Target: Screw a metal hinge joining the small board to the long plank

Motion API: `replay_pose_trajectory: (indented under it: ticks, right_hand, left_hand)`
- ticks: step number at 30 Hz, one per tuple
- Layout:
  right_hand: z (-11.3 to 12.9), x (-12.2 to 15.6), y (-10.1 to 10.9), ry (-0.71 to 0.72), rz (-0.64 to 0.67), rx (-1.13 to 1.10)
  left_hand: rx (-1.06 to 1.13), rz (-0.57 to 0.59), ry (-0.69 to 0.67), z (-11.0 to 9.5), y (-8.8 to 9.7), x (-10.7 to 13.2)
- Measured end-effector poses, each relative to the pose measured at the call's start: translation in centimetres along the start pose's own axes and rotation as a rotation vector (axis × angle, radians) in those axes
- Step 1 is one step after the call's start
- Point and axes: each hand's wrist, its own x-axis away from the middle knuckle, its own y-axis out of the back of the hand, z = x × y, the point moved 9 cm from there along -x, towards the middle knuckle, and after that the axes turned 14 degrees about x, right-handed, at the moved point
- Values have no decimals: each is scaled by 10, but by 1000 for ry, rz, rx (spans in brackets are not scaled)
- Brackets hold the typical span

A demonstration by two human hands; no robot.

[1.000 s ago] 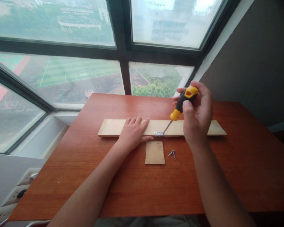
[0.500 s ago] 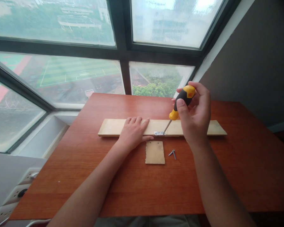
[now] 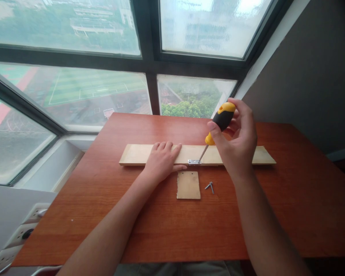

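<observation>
head view: screwdriver (image 3: 224, 116), yellow-and-black handle, slim metal shaft, pinched between thumb and fingers of right hand (image 3: 238, 145); long axis slants down and leftward from the grip to the right end of plate (image 3: 193, 162), small, shiny, oblong. left hand (image 3: 161, 161), nearer the plate: palm down, fingers extended over board (image 3: 193, 151), pale wood, long, lying crosswise. nearby: squarish wood piece (image 3: 188, 186), two holes; screws (image 3: 209, 187), grey metal; table (image 3: 189, 234), reddish, grained.
</observation>
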Motion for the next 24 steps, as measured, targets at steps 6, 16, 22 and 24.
replay_pose_trajectory:
  ticks: [6,16,22,24]
  right_hand:
    - [-8,2,-8,-63,44,-168]
    - [4,1,-8,-12,105,-121]
    - [4,1,-8,-12,72,-184]
    - [4,3,-11,-45,98,-143]
  left_hand:
    - [-6,0,5,-1,0,0]
    - [3,-7,-2,1,-1,0]
    - [3,-4,2,1,-1,0]
    - [0,-5,2,1,-1,0]
